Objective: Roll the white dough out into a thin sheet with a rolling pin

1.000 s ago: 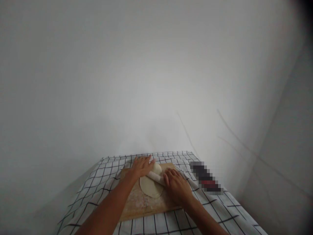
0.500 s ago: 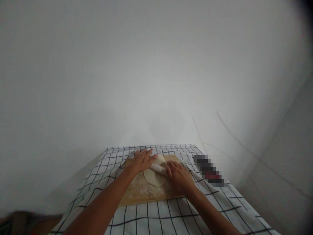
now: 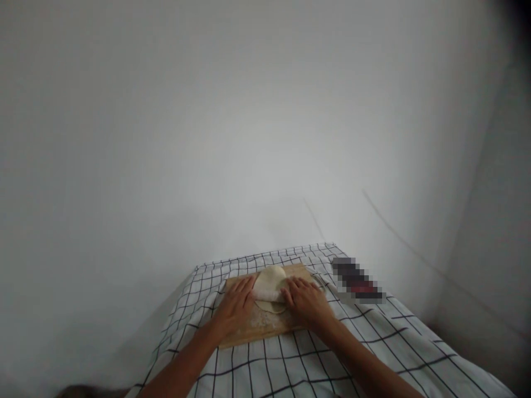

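A pale rolling pin (image 3: 269,293) lies crosswise over a flattened round of dough (image 3: 272,276), between my two hands. My left hand (image 3: 236,303) rests on its left end with the fingers stretched forward. Over the right end sits my right hand (image 3: 306,301), fingers bent and close together. Dough shows beyond the pin and as a narrow strip on the near side. Under it is a wooden board (image 3: 244,336) dusted with flour. Both ends of the pin are hidden by my hands.
A white tablecloth (image 3: 265,367) with a black grid covers the table under the board. To the right lies a dark, pixelated object (image 3: 359,282) with a red patch. A plain pale wall (image 3: 265,138) rises behind the table.
The rolling pin has turned from a slant to nearly straight across. My left hand has come nearer to me. More dough shows beyond the pin, less on the near side. The view has tilted slightly.
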### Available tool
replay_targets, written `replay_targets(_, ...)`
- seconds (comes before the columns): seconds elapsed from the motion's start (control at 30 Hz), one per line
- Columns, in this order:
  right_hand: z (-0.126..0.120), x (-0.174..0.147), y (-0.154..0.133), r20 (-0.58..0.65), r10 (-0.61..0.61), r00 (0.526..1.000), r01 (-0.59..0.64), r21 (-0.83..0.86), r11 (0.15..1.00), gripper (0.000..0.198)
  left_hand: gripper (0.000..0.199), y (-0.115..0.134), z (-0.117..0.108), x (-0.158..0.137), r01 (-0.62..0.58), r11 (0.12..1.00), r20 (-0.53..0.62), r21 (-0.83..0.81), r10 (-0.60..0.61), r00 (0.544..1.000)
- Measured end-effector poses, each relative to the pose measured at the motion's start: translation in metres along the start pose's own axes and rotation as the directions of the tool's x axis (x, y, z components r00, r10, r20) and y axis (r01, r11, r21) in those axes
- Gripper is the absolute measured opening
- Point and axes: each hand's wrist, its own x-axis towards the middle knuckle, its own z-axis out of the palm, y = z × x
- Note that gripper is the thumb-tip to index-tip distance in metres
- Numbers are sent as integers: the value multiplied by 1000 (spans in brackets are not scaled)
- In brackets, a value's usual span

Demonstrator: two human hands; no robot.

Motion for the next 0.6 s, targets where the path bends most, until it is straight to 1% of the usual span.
replay_targets(0.1, -2, -2, -2, 1, -28, 1000, 28, 17, 999, 45, 54, 0, 2, -23, -82, 997, -63, -7, 82, 995)
replay_targets(0.17, -3, -3, -1, -2, -53, 999, 53, 22, 998, 45, 56, 1, 3, -36, -110, 994, -116, -17, 107, 987)
replay_targets(0.27, -2, -4, 1, -2, -70, 998, 70, 25, 997, 47, 56, 4, 1, -49, -77, 996, -135, -48, 70, 988)
replay_targets(0.33, 0, -3, 3, -3, -78, 997, 78, 30, 997, 49, 54, 5, -3, -48, -78, 995, -111, -69, 70, 991)
replay_targets(0.37, 1, -2, 3, -6, -82, 997, 82, 32, 996, 50, 53, 6, -5, -44, -76, 994, -80, -73, 70, 994)
replay_targets(0.43, 3, 1, 4, -10, -80, 997, 80, 31, 996, 51, 52, 7, -9, -29, -20, 998, 13, -56, 21, 1000)
replay_targets(0.5, 3, 6, 5, -10, -63, 998, 63, 26, 998, 51, 54, 6, -10, -7, 113, 994, 101, -7, -112, 989)
replay_targets(0.53, 3, 9, 5, -13, -55, 998, 55, 26, 998, 51, 55, 6, -9, 5, 148, 989, 118, 10, -148, 982)
replay_targets(0.6, 1, 16, 6, -30, -43, 999, 44, 34, 998, 51, 56, 3, -5, 30, 179, 983, 135, 29, -181, 974)
